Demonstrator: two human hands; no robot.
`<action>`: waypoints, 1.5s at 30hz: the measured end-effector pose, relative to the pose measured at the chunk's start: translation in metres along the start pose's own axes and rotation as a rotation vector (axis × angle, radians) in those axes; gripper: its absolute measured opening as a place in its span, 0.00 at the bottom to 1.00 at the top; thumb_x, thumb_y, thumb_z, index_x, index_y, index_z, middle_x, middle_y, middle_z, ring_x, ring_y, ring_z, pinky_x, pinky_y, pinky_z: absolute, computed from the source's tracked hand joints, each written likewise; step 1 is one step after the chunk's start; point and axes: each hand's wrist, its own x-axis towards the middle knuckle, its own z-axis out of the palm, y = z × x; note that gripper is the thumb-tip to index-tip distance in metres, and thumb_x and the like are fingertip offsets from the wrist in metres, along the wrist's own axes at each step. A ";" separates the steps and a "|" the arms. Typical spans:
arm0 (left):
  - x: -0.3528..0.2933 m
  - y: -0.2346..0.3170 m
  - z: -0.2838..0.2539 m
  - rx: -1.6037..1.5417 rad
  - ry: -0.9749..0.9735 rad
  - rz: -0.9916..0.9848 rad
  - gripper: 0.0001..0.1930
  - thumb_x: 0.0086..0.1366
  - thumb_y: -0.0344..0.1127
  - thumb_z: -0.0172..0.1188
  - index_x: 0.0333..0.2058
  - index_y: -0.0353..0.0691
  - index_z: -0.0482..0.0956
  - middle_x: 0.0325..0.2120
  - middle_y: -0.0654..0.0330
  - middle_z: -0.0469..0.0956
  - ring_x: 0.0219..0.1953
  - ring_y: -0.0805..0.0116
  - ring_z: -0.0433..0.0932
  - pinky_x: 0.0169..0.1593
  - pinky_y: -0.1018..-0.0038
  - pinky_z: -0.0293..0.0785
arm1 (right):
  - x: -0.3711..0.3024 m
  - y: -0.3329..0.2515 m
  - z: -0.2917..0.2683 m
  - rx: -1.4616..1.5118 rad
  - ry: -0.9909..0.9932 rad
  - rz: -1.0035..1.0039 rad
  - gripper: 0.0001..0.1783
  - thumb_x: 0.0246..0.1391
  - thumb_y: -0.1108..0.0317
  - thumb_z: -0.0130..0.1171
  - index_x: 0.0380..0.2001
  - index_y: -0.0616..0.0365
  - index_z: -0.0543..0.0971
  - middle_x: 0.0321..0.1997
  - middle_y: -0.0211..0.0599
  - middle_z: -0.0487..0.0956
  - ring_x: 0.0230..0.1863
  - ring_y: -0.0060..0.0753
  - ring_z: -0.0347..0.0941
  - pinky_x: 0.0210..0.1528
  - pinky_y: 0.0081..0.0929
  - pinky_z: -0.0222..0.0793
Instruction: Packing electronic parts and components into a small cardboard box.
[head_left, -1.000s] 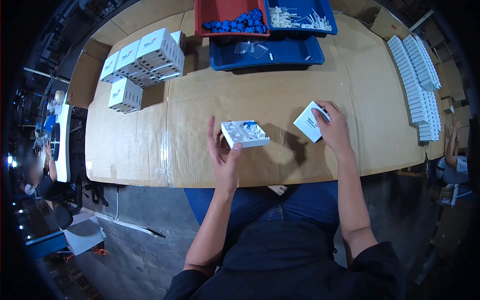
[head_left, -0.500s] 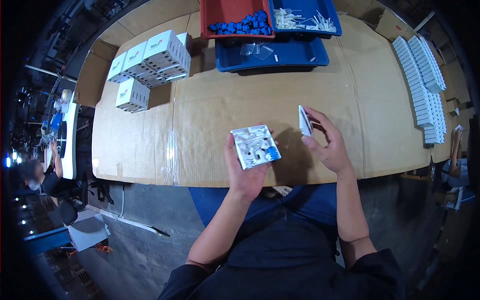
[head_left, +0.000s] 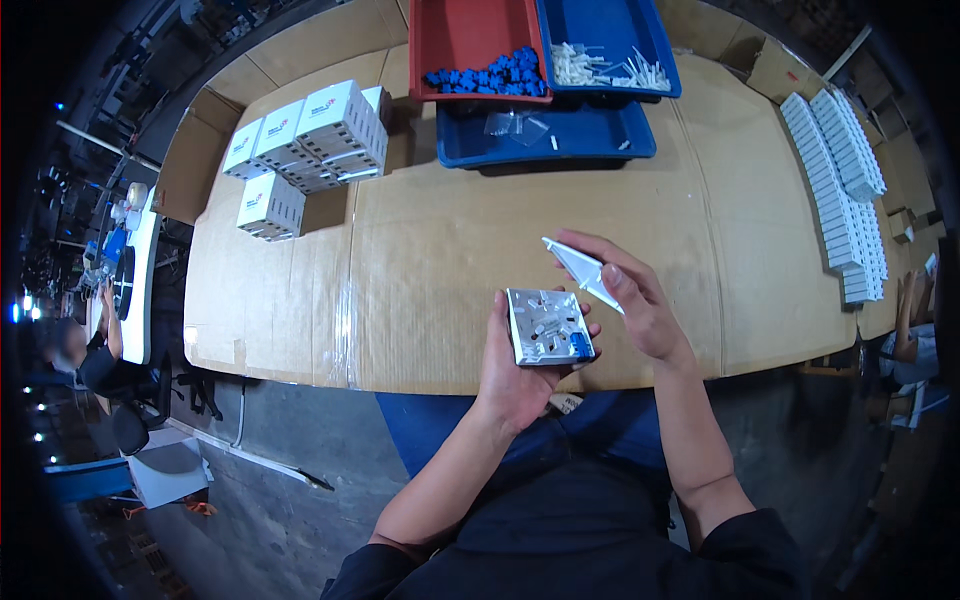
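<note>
Head view: what does the person's left hand (head_left: 515,385) have?

It grasps a shallow white box (head_left: 548,326) from below, thumb along the left edge and fingertips showing past the right one. The open side faces up, just above the near edge of the cardboard-covered table (head_left: 450,230)

And inside the box?

A blue piece (head_left: 581,345) sits in the corner at the lower right, with small pale parts around it, too small to tell apart

What about the right hand (head_left: 645,305)?

It grips a thin white cover (head_left: 583,268) between thumb and fingers. The cover is tilted, seen nearly edge-on, near the box at its upper right and apart from it

What stands beyond the hands?

A red bin (head_left: 475,30) with blue pieces (head_left: 490,75), a blue bin (head_left: 605,25) with white pieces (head_left: 645,73), and in front of them a blue tray (head_left: 600,137) bearing clear bags (head_left: 530,128). White boxes (head_left: 325,125) are stacked at the left; white units (head_left: 835,190) stand in long rows at the right
</note>
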 end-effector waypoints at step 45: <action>0.021 -0.003 -0.008 -0.042 0.027 -0.101 0.33 0.78 0.67 0.34 0.62 0.47 0.71 0.54 0.55 0.77 0.53 0.56 0.80 0.56 0.53 0.78 | 0.010 0.019 -0.008 -0.008 -0.260 0.353 0.25 0.69 0.58 0.59 0.61 0.64 0.79 0.53 0.38 0.84 0.54 0.25 0.79 0.57 0.23 0.73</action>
